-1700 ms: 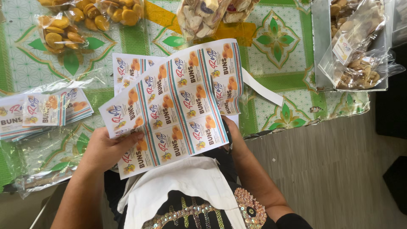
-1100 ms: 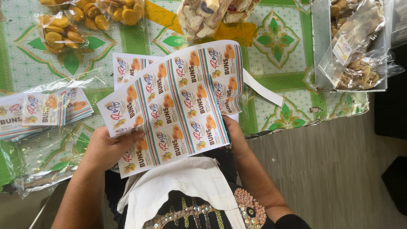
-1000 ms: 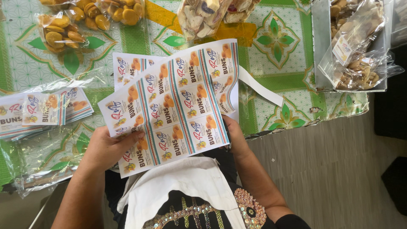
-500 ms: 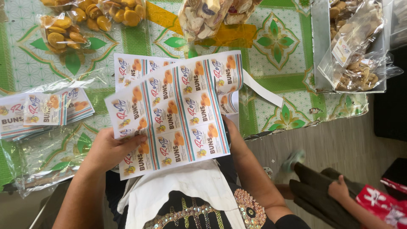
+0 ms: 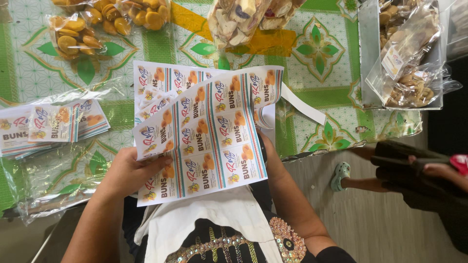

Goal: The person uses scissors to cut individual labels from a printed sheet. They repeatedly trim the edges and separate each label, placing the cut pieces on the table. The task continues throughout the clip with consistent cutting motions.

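The left hand [image 5: 127, 173] holds a printed sheet of uncut labels [image 5: 204, 134] by its lower left edge, thumb lying across the face of the paper and the other fingers tucked beneath, so the fingers are pinched on the sheet; the right hand [image 5: 267, 156] is almost wholly behind the sheet's right edge, only the wrist and forearm showing, and I cannot tell from here whether its fingers grip the paper or merely support it; the sheet itself hangs in front of the person's chest, tilted, its upper part over the near edge of the table [image 5: 312, 63] with the green-patterned cloth; a second, similar sheet [image 5: 161, 80] lies just behind it on the cloth, and a loose white paper strip [image 5: 302, 104] trails from the right side; to the left rests a stack of cut labels [image 5: 46, 127] on clear plastic bags [image 5: 53, 180]; at the far side lie bags of golden buns [image 5: 83, 29] and a bag of mixed pastries [image 5: 243, 19]; to the right stands a metal tray [image 5: 368, 58] with bagged biscuits [image 5: 409, 53]; another person's sandalled foot [image 5: 340, 175] shows on the floor nearby; the sheet looks light, thin and floppy, likely to sag or crease if held at one corner, so it would handle best pinched at two opposite edges and kept taut, away from the printed middle.
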